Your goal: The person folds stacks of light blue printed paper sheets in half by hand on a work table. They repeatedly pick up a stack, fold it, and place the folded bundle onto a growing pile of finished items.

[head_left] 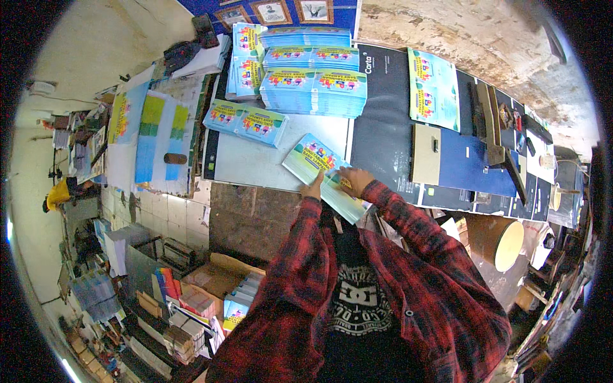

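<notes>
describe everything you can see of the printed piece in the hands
The printed piece looks like paper: light blue, with a yellow lettered patch and cartoon figures, greener toward its near end. It lies aslant, far end over the pale surface, near end toward the black shirt. The left hand grips its left side; the right hand rests on it.

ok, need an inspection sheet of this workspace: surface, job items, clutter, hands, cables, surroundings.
Surface: pale grey board beside black covering.
Job items: loose printed stack, held at a slant; taller printed piles behind it.
Clutter: beige flat item and blue panel, to the right.
Hands: left hand grips the loose stack's edge; right hand on its top face, grip unclear.
Cables: nothing clearly seen.
Surroundings: framed pictures, stained wall.
</notes>
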### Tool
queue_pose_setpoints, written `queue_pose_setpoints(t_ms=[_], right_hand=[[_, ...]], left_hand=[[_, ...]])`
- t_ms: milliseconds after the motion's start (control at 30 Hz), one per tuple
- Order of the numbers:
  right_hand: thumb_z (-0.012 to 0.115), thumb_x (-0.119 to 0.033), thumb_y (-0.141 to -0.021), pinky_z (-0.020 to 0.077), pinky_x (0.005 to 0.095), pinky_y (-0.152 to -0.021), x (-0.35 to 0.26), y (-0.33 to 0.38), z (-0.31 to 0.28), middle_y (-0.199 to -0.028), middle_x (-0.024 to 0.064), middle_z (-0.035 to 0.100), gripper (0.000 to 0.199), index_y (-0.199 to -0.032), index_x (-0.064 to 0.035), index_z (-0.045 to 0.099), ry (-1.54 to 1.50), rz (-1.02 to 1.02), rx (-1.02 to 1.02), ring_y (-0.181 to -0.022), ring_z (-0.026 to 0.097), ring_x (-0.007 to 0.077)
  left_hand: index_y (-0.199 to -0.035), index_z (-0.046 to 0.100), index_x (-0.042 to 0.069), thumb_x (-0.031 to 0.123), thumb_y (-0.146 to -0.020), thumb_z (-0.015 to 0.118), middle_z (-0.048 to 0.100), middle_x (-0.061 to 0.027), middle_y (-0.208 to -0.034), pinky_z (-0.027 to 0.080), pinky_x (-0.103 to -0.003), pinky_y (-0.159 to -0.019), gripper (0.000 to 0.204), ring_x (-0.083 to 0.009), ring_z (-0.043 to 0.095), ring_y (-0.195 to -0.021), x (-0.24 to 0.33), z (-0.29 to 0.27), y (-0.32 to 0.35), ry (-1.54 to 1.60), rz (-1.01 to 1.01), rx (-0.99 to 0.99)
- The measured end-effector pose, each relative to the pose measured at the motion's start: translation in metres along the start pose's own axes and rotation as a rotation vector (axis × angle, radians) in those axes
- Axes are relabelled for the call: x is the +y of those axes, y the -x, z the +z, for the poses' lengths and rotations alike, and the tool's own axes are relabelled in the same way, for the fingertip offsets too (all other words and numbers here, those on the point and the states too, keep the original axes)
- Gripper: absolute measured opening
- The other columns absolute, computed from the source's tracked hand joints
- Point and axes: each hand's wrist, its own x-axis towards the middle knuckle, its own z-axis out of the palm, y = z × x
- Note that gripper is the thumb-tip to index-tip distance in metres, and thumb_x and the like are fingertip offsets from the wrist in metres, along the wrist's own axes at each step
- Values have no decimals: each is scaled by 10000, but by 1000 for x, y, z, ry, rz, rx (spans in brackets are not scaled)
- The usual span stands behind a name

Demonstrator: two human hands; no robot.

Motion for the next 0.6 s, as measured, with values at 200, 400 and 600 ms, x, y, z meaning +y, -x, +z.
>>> queue_pose_setpoints(t_ms=[200,400,600], right_hand=[[511,-279,-872,429,323,-718,-60,-67,-79,-785,116,524,296,-820,11,523,-1176,-475,867,-737,527,231],[676,-330,-618,216,482,-1051,-23,-130,2,-1407,215,325,871,-1362,-52,320,-504,-114,933,-1322,281,353],[590,-537,-696,108,473,-1102,-7,-53,37,-1476,241,190,984,-1423,-7,193,-372,43,775,-1384,151,374]], left_hand=[[-1124,603,-16,239,-800,700,622,-110,-1079,450,-333,-847,424,-218,581,-958,-25,9,12,468,-95,11],[-1193,522,-1,158,-796,701,586,-122,-1116,504,-381,-807,463,-257,593,-937,7,18,24,685,-392,136],[-1268,435,-24,196,-884,609,504,-158,-1258,477,-423,-895,475,-268,532,-1108,51,19,37,733,-257,-142]])
